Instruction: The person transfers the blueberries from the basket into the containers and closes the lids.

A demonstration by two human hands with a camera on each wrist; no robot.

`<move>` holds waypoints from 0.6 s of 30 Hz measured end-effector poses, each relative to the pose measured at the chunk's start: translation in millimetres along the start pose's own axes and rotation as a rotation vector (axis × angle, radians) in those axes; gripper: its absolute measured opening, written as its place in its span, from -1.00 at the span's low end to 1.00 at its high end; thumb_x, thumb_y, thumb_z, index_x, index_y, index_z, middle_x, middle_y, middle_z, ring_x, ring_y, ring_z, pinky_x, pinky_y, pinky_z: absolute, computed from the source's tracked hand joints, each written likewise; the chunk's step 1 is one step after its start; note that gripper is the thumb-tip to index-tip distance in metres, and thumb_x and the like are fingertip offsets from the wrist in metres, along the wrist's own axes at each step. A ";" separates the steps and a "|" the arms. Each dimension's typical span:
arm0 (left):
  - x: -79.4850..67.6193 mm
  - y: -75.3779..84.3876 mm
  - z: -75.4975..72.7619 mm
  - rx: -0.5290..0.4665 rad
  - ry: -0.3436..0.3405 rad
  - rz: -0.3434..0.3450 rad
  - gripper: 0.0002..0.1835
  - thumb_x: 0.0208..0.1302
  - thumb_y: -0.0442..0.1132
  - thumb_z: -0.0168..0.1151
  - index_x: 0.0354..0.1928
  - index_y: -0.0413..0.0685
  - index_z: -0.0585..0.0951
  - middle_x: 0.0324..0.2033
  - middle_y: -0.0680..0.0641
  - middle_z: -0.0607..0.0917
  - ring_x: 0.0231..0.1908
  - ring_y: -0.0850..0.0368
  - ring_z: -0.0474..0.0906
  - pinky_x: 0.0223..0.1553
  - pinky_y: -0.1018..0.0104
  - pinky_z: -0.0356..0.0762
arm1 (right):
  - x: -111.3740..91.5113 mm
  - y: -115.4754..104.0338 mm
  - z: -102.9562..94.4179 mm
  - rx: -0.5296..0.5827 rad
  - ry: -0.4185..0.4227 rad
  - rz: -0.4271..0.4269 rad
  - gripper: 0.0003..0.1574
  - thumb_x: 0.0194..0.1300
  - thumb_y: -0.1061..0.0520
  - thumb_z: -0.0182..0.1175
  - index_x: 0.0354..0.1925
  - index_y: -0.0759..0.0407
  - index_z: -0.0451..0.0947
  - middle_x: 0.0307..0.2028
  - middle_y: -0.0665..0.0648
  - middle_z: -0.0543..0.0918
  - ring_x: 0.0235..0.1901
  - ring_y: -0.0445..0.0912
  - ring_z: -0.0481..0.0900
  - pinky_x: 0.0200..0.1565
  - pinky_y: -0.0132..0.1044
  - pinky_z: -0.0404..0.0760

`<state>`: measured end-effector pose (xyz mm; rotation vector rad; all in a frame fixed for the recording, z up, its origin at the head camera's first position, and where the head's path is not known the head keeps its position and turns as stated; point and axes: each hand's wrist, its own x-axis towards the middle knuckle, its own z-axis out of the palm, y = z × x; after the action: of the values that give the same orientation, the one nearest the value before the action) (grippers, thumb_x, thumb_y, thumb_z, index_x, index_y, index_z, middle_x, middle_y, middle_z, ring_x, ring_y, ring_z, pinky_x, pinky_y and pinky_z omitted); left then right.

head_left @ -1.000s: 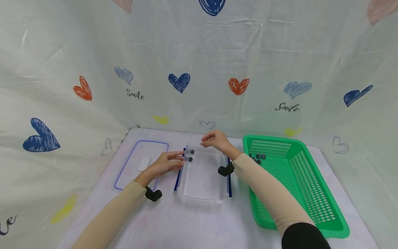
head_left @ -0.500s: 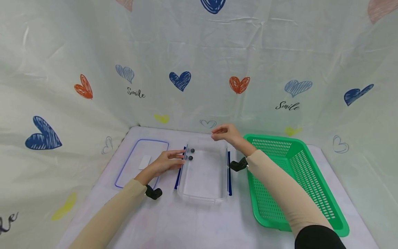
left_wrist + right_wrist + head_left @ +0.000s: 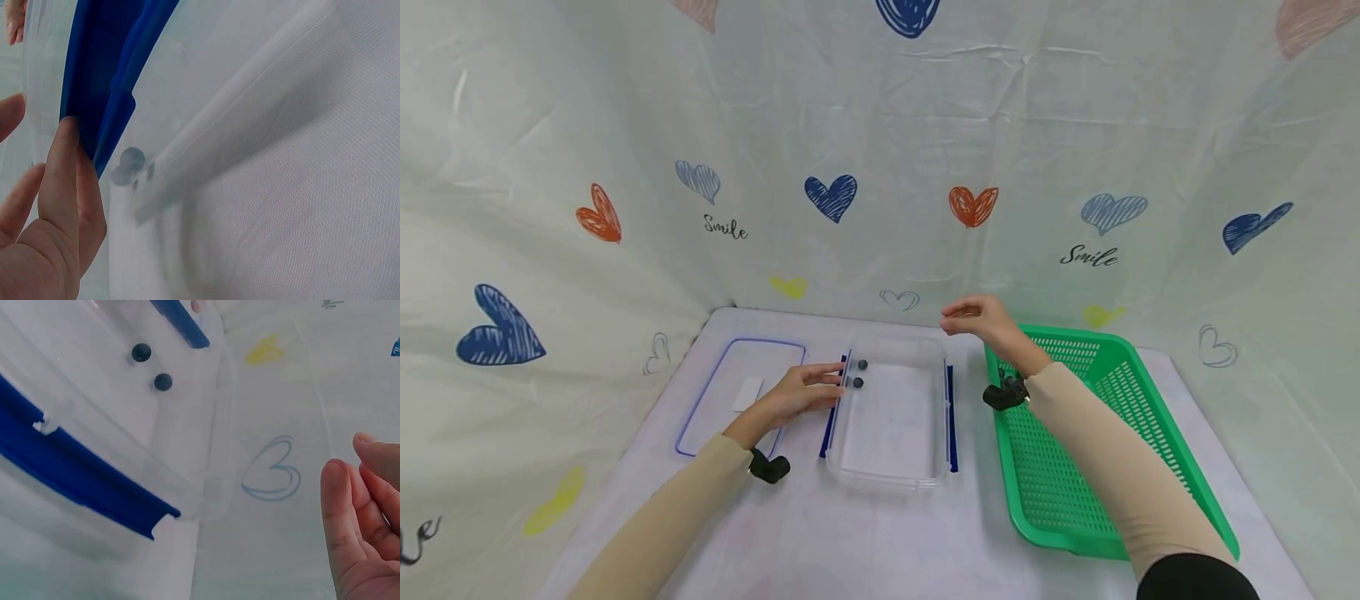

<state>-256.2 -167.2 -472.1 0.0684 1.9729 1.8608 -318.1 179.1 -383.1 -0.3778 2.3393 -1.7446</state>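
The empty right hand (image 3: 981, 319), fingers loose, is nearer the basket (image 3: 1138, 400), which stretches near to far on its right; the left hand (image 3: 801, 392) touches the box (image 3: 891, 482), two balls (image 3: 858, 382) inside, far left.

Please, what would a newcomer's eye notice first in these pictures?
Probably the bright green basket on the right side of the table. Next, perhaps the clear box in the middle, holding two dark balls, with the left hand at its left side. Behind, colourful hearts on the pale curtain also stand out.
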 end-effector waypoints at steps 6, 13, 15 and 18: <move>0.0 -0.8 -0.6 -0.002 -0.009 0.011 -0.36 0.33 -0.41 0.30 0.43 -0.22 0.36 0.25 -0.37 0.44 0.01 -0.01 0.65 0.03 0.23 0.64 | -9.3 1.3 -16.4 -0.012 0.027 0.023 -0.61 0.33 0.25 0.32 0.05 0.47 0.56 -0.17 0.24 0.73 -0.19 0.06 0.70 0.07 -0.07 0.64; -1.0 -0.2 0.1 0.000 -0.012 0.015 -0.35 0.33 -0.41 0.30 0.43 -0.23 0.35 0.26 -0.38 0.43 0.07 -0.10 0.62 0.03 0.23 0.64 | -19.9 11.6 -36.4 0.000 0.061 0.034 -0.59 0.36 0.24 0.29 0.08 0.49 0.53 -0.09 0.31 0.69 -0.25 -0.12 0.70 0.17 0.13 0.53; -1.1 0.0 0.2 -0.003 -0.014 0.017 -0.35 0.33 -0.41 0.30 0.43 -0.23 0.35 0.27 -0.39 0.43 0.10 -0.16 0.59 0.03 0.23 0.64 | -24.1 13.3 -41.5 0.000 0.065 0.038 -0.59 0.37 0.24 0.28 0.08 0.50 0.53 -0.03 0.38 0.66 -0.19 -0.05 0.71 0.20 0.17 0.50; -1.3 0.0 0.0 -0.003 -0.017 0.019 -0.35 0.33 -0.41 0.30 0.43 -0.24 0.35 0.27 -0.39 0.42 0.13 -0.22 0.56 0.03 0.23 0.64 | -30.3 16.7 -48.3 -0.018 0.071 0.049 -0.58 0.38 0.21 0.28 0.09 0.48 0.53 0.05 0.45 0.61 -0.09 0.06 0.68 0.21 0.18 0.48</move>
<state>-255.0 -167.6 -471.8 0.1018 1.9641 1.8692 -305.7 237.1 -385.2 -0.2630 2.3931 -1.7432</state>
